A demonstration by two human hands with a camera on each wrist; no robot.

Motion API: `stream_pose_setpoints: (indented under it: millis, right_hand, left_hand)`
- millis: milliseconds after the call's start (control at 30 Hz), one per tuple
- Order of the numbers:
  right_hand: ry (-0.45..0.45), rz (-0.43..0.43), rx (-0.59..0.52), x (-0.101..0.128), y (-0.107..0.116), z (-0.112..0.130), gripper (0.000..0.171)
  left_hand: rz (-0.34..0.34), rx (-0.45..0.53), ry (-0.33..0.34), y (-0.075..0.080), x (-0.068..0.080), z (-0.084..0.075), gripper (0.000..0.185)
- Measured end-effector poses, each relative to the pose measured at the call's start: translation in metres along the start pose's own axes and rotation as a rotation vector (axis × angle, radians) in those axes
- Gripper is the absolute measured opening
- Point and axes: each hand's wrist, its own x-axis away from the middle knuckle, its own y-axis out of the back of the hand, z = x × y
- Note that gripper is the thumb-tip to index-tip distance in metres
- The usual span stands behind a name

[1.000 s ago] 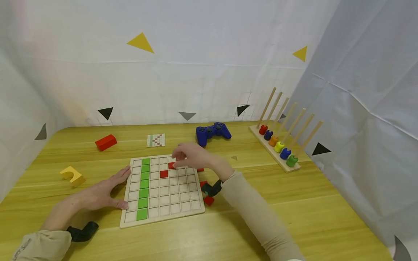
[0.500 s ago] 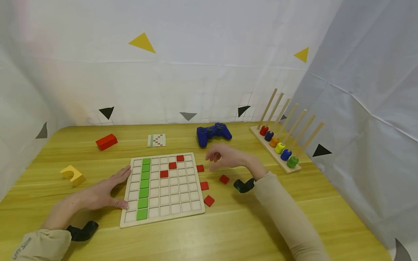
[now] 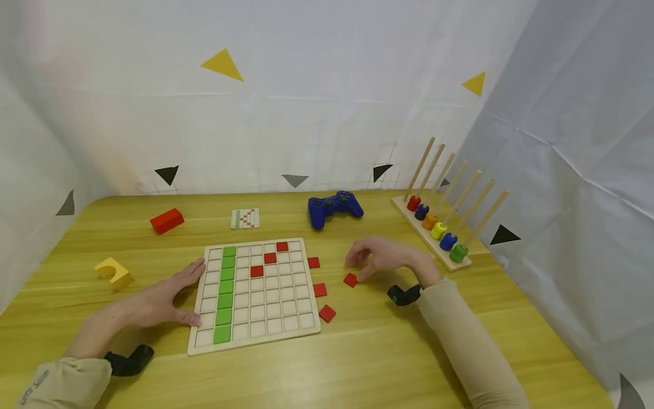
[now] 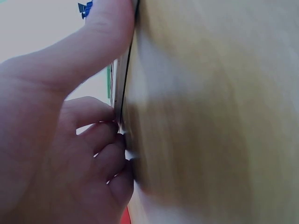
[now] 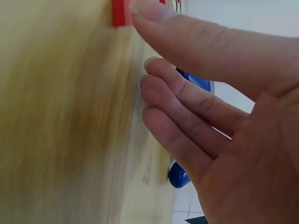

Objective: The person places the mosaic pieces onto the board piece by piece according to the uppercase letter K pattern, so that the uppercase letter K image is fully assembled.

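Note:
A wooden grid board (image 3: 255, 345) lies on the table with one column of green tiles (image 3: 225, 287) and a diagonal of red tiles (image 3: 269, 258). My left hand (image 3: 158, 301) rests at its left edge, fingers spread along the side and thumb on the near-left rim. To the right of the board, my right hand (image 3: 385, 255) hovers low with loosely bent fingers, its thumb tip right at a loose red tile (image 3: 350, 279). In the right wrist view, the red tile (image 5: 122, 13) shows beside the thumb, and the gap between thumb and fingers holds nothing.
Other loose red tiles (image 3: 327, 313) lie along the board's right side. Behind the board are a small pattern card (image 3: 245, 218) and a blue game controller (image 3: 334, 209). A red block (image 3: 167, 221), a yellow arch block (image 3: 114, 274) and a peg stand with beads (image 3: 430, 233) stand around.
My right hand has moved right, off the board's top, to the loose red tile. A red tile under its fingers earlier now shows in the top row. My left hand has stayed put.

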Motion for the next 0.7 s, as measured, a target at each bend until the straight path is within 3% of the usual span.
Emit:
stream_pose_setpoints:
  millis: [267, 700]
  right_hand:
    - [-0.022, 0.060, 0.004, -0.0027, -0.0029, 0.0002, 0.032]
    - [-0.093, 0.031, -0.050, -0.0058, -0.0063, 0.0001, 0.025]
  left_hand:
    - [-0.004, -0.019, -0.004, -0.0002, -0.0009, 0.0022, 0.116]
    - [-0.006, -0.014, -0.008, -0.0007, 0.0000, 0.0016, 0.116]
